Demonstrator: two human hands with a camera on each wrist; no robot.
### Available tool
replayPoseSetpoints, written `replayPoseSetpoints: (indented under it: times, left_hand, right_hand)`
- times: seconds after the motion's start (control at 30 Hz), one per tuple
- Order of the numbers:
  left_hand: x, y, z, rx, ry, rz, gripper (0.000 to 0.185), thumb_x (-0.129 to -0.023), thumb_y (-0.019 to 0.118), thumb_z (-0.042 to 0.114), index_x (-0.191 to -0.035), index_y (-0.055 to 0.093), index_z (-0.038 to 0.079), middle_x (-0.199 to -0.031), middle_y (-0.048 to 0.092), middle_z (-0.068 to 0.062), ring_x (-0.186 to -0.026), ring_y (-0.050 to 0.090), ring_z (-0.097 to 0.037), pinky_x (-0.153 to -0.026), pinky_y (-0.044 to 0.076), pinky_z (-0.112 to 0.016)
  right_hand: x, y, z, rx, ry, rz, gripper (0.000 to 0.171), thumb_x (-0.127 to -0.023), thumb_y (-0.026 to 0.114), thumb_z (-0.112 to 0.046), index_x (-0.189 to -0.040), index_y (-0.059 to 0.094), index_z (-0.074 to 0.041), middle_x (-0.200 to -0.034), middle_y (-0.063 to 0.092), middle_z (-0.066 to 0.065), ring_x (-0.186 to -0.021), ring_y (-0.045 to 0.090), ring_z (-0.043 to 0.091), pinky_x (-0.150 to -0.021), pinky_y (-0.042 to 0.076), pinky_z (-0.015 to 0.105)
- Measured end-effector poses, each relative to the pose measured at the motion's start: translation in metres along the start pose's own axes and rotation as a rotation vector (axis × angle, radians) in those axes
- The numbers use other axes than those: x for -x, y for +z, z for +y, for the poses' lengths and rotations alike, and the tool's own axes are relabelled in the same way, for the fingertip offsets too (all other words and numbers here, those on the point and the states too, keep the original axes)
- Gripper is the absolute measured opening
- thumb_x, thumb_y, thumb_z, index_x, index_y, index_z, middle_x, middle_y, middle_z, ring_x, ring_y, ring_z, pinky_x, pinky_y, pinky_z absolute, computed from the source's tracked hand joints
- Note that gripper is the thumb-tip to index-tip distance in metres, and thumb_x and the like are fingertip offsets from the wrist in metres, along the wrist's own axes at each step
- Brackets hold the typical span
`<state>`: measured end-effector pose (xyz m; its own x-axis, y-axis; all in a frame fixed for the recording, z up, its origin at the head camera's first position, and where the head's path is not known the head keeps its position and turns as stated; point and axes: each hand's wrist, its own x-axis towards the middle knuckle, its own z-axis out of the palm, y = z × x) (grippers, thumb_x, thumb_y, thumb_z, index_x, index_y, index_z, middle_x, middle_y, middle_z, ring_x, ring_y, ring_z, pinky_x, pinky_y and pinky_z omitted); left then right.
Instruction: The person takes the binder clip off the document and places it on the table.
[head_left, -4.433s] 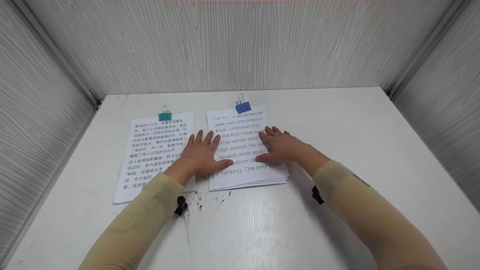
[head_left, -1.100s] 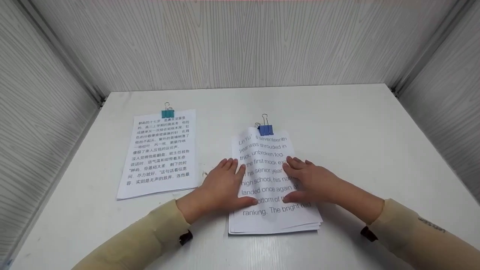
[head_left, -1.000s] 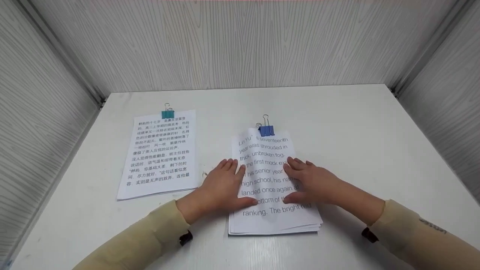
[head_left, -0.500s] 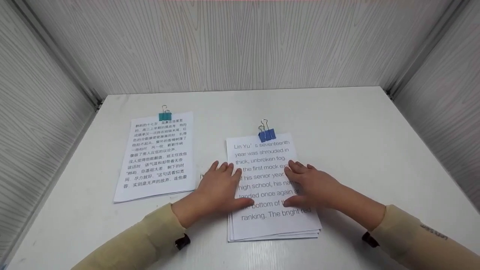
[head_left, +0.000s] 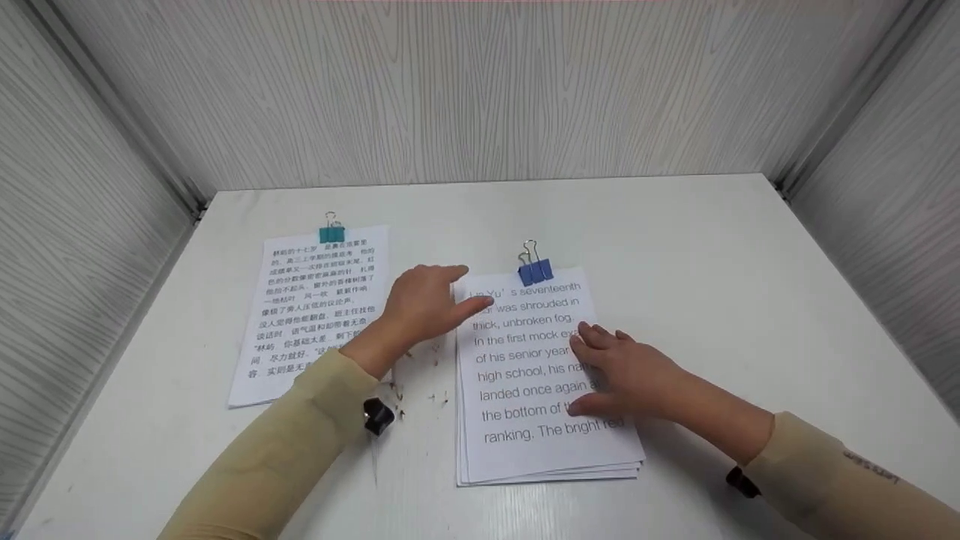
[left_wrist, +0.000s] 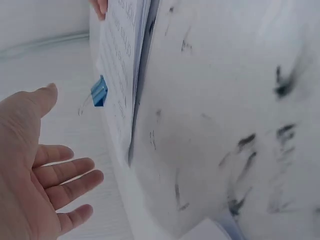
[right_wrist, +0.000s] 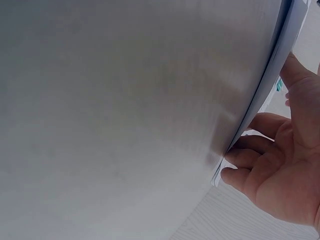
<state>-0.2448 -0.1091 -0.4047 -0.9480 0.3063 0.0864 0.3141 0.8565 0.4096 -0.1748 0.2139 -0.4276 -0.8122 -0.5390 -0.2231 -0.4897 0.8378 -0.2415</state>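
Note:
A stack of printed English pages (head_left: 517,456) lies on the table, with a blue binder clip (head_left: 535,271) on its top edge. The lower corners of its sheets fan slightly apart. My right hand (head_left: 630,375) rests along the stack's right side, thumb on the top page. In the right wrist view, the fingers (right_wrist: 242,157) meet the paper's edge. My left hand (head_left: 424,300) hovers by the upper left corner, thumb and index finger spread apart; the left wrist view shows its palm (left_wrist: 20,165) with nothing in it, near the clip (left_wrist: 99,91).
Left of it lies a second stack, pages in Chinese (head_left: 315,300), with a teal binder clip (head_left: 331,234); my left forearm covers its lower right part. Dark marks (head_left: 397,394) show on the white table (head_left: 712,300). Wood-grain panels (head_left: 480,90) stand behind and at both sides.
The English stack has come nearer and to the right, bowing up between both hands, then lying flat. My left hand has since left its side and moved up to its top corner. My right hand stays.

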Motion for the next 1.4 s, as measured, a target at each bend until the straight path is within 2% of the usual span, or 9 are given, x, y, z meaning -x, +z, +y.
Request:
replayPoseSetpoints:
  times: [0.2, 0.3, 0.53, 0.77, 1.07, 1.17, 1.3, 1.4]
  left_hand:
    - [-0.019, 0.008, -0.021, 0.235, -0.052, -0.040, 0.076, -0.096, 0.074, 0.055, -0.152, 0.059, 0.006, -0.148, 0.063, -0.011, -0.137, 0.060, -0.030, -0.115, 0.047, -0.044]
    - [-0.024, 0.013, -0.027, 0.288, -0.070, -0.072, 0.079, -0.095, 0.076, 0.053, -0.155, 0.055, 0.007, -0.153, 0.059, -0.011, -0.143, 0.054, -0.029, -0.120, 0.041, -0.042]
    - [-0.027, 0.021, -0.036, 0.281, -0.065, -0.122, 0.084, -0.093, 0.080, 0.049, -0.159, 0.049, 0.008, -0.161, 0.051, -0.008, -0.152, 0.042, -0.027, -0.126, 0.030, -0.038]
    - [-0.027, 0.025, -0.038, 0.267, -0.005, -0.117, 0.087, -0.089, 0.084, 0.041, -0.160, 0.047, 0.008, -0.156, 0.056, -0.010, -0.147, 0.048, -0.027, -0.125, 0.032, -0.037]
    - [-0.025, 0.024, -0.035, 0.282, 0.008, -0.123, 0.086, -0.088, 0.085, 0.040, -0.161, 0.048, 0.012, -0.154, 0.056, -0.012, -0.146, 0.047, -0.028, -0.126, 0.029, -0.038]
    - [-0.027, 0.025, -0.033, 0.311, -0.003, -0.142, 0.087, -0.088, 0.086, 0.041, -0.161, 0.048, 0.015, -0.152, 0.057, -0.010, -0.142, 0.048, -0.027, -0.125, 0.030, -0.039]
    - [-0.029, 0.026, -0.030, 0.395, -0.020, -0.161, 0.086, -0.088, 0.087, 0.038, -0.162, 0.048, 0.019, -0.147, 0.058, -0.009, -0.132, 0.054, -0.025, -0.122, 0.034, -0.038]
    - [-0.030, 0.028, -0.028, 0.463, -0.042, -0.158, 0.084, -0.089, 0.087, 0.035, -0.162, 0.048, 0.021, -0.147, 0.059, -0.006, -0.131, 0.056, -0.023, -0.119, 0.039, -0.037]
  right_hand:
    - [-0.002, 0.001, 0.000, 0.010, 0.011, -0.008, 0.107, -0.088, 0.077, -0.067, -0.165, 0.037, -0.005, -0.172, 0.028, 0.017, -0.156, 0.030, 0.043, -0.126, 0.027, 0.058]
    - [-0.002, 0.000, -0.001, 0.014, 0.013, -0.010, 0.107, -0.087, 0.077, -0.067, -0.165, 0.037, -0.005, -0.172, 0.028, 0.017, -0.156, 0.030, 0.043, -0.126, 0.027, 0.058]
    - [-0.003, 0.001, -0.006, 0.011, 0.015, -0.013, 0.106, -0.087, 0.078, -0.066, -0.165, 0.037, -0.005, -0.172, 0.029, 0.016, -0.157, 0.030, 0.041, -0.126, 0.027, 0.058]
    - [-0.003, 0.001, -0.006, 0.003, 0.045, -0.015, 0.106, -0.086, 0.080, -0.063, -0.165, 0.037, -0.007, -0.173, 0.028, 0.014, -0.157, 0.030, 0.042, -0.126, 0.028, 0.057]
    - [-0.002, 0.002, -0.005, -0.011, 0.055, -0.014, 0.107, -0.085, 0.081, -0.064, -0.165, 0.037, -0.007, -0.173, 0.027, 0.014, -0.157, 0.029, 0.039, -0.126, 0.026, 0.057]
    - [-0.003, 0.002, -0.005, -0.006, 0.055, -0.013, 0.107, -0.086, 0.080, -0.064, -0.165, 0.037, -0.007, -0.173, 0.027, 0.014, -0.158, 0.029, 0.039, -0.126, 0.027, 0.057]
    - [-0.003, 0.001, -0.005, -0.006, 0.055, -0.013, 0.107, -0.086, 0.080, -0.064, -0.165, 0.037, -0.007, -0.173, 0.028, 0.014, -0.157, 0.029, 0.040, -0.126, 0.027, 0.057]
    - [-0.003, 0.002, -0.004, -0.008, 0.049, -0.014, 0.106, -0.086, 0.080, -0.063, -0.164, 0.038, -0.006, -0.173, 0.028, 0.015, -0.157, 0.029, 0.040, -0.126, 0.027, 0.057]
